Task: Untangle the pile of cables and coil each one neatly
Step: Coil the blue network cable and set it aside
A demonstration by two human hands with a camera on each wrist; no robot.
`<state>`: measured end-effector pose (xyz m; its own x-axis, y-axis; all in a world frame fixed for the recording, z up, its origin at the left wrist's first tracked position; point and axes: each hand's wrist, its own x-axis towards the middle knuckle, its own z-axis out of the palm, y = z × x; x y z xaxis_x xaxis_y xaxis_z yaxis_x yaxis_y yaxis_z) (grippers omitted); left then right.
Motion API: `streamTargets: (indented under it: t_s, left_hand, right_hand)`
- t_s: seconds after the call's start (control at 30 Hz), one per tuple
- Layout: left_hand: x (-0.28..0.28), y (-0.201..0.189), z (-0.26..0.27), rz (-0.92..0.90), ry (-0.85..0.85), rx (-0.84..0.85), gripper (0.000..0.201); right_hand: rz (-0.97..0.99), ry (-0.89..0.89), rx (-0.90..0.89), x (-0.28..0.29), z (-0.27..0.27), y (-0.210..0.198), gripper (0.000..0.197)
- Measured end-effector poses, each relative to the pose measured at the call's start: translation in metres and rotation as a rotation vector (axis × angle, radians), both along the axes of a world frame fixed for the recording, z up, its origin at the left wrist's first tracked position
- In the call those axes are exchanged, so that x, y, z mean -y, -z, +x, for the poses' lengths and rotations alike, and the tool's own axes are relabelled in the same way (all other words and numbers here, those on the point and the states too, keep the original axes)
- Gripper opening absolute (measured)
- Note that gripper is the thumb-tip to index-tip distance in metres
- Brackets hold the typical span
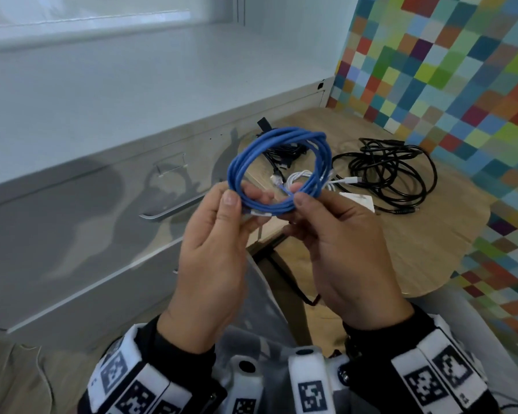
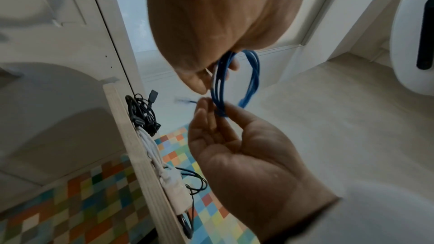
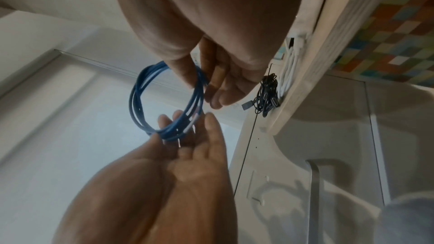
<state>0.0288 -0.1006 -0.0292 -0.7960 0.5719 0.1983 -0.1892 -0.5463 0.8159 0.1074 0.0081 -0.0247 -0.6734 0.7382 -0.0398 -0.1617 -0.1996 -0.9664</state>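
We sit at a small light-wood table (image 1: 416, 243) pushed against a wall of many-coloured squares (image 1: 461, 70), with a grey drawer cabinet (image 1: 72, 219) to the left.

Raised above the near left edge of the table, the blue network cable (image 1: 278, 168) is wound into a round coil of several turns, its strands lying close together. One clear plug end (image 1: 277, 179) points into the middle of the ring, and a short white label (image 1: 260, 214) wraps the strands at the near side.

Our left hand (image 1: 213, 264) pinches the coil's near left arc between thumb and curled fingers, the thumb pressed on top of the strands. Our right hand (image 1: 341, 249) grips the near right arc in the same way, thumb over the bundle and fingers curled beneath. The two grips sit close together, with the labelled stretch between them, and the rest of the ring stands free beyond the fingertips.

On the table behind, a white cable (image 1: 302, 179) lies loosely bunched, a black cable (image 1: 392, 171) sprawls in wide loops to the right, and a smaller black bundle (image 1: 281, 155) sits at the far left corner.
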Motion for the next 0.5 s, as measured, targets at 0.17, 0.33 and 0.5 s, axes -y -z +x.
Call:
streamTargets:
  t_s: [0.17,0.33,0.5]
  left_hand:
    - [0.004,0.001,-0.015,-0.134,-0.02,0.026,0.027]
    - [0.003,0.002,-0.012,-0.154,0.036,0.093,0.029]
    - [0.002,0.003,-0.009,-0.175,0.113,0.111,0.03]
  right_hand:
    - [-0.097,-0.008,-0.051,0.007,0.001,0.001,0.014]
    - [-0.108,0.047,-0.037,0.004,-0.002,0.002,0.015]
    - [-0.026,0.089,-0.005,0.003,0.0,0.005,0.024]
